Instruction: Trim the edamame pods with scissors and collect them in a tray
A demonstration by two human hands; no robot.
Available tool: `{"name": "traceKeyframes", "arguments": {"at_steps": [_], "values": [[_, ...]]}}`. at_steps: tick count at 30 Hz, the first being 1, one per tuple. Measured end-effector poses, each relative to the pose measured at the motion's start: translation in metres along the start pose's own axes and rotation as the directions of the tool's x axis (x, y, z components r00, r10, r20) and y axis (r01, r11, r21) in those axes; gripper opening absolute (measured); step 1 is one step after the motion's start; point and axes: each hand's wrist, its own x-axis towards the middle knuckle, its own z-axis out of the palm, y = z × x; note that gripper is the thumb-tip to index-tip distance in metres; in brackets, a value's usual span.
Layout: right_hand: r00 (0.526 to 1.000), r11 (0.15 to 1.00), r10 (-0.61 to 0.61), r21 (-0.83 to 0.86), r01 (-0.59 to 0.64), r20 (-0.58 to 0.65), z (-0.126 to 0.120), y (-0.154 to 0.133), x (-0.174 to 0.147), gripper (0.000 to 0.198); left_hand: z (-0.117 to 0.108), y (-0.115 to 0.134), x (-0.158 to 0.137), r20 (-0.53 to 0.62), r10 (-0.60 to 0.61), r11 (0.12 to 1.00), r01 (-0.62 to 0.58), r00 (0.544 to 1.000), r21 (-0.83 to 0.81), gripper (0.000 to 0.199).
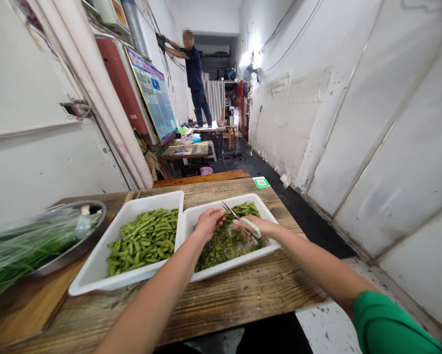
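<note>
My right hand (259, 227) is shut on a pair of scissors (256, 230) with pale green handles. Their slim metal blades point up and left, parted, close to my left hand (210, 222). The fingers of that left hand are pinched together; what they hold, if anything, is too small to make out. Both hands are above the right white tray (237, 264), which holds green soybean pods (217, 253) and small trimmed bits. Beside it on the left, another white tray (112, 283) carries a heap of pods (143, 241).
At the left, a metal bowl (103, 221) with bagged green stalks (25, 246) sits on a wooden board (32, 309). A QR card (261, 182) lies at the wooden table's (272, 290) far edge. Further back, a person (194, 73) stands on a table, reaching to the wall.
</note>
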Motion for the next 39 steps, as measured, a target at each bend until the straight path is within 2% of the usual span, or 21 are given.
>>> {"name": "traceKeyframes", "arguments": {"at_steps": [5,9,15,25,32,36,39], "values": [[0.999,1.0,-0.024,-0.003,0.024,-0.043,-0.001,0.001,0.002,0.042,0.007,-0.004,-0.006,0.101,0.081,0.969,-0.103,0.992,0.226,0.025],[0.997,0.999,-0.042,-0.013,0.041,-0.062,-0.001,0.003,0.003,0.043,0.008,-0.003,-0.008,0.206,0.034,0.965,-0.086,0.978,0.249,0.027],[0.994,0.997,-0.061,-0.058,0.056,-0.09,-0.003,0.007,0.006,0.044,0.006,-0.002,-0.006,0.142,0.03,0.987,-0.051,0.989,0.152,0.024],[0.996,0.984,-0.04,-0.175,0.025,-0.08,-0.003,-0.001,-0.001,0.045,0.011,-0.002,-0.008,0.13,0.104,0.944,-0.139,0.986,0.298,0.021],[0.995,0.979,-0.004,-0.204,-0.017,-0.103,-0.006,-0.002,-0.006,0.046,0.007,-0.006,-0.003,0.178,0.111,0.917,-0.17,0.978,0.362,0.017],[0.975,0.978,-0.048,-0.207,0.002,-0.216,-0.009,-0.002,-0.003,0.044,0.01,-0.009,0.001,0.135,0.072,0.907,-0.121,0.988,0.404,0.014],[0.914,0.987,-0.103,-0.151,0.047,-0.393,-0.014,0.002,0.005,0.041,0.015,-0.013,0.007,0.073,0.072,0.804,-0.102,0.995,0.585,0.014]]}}
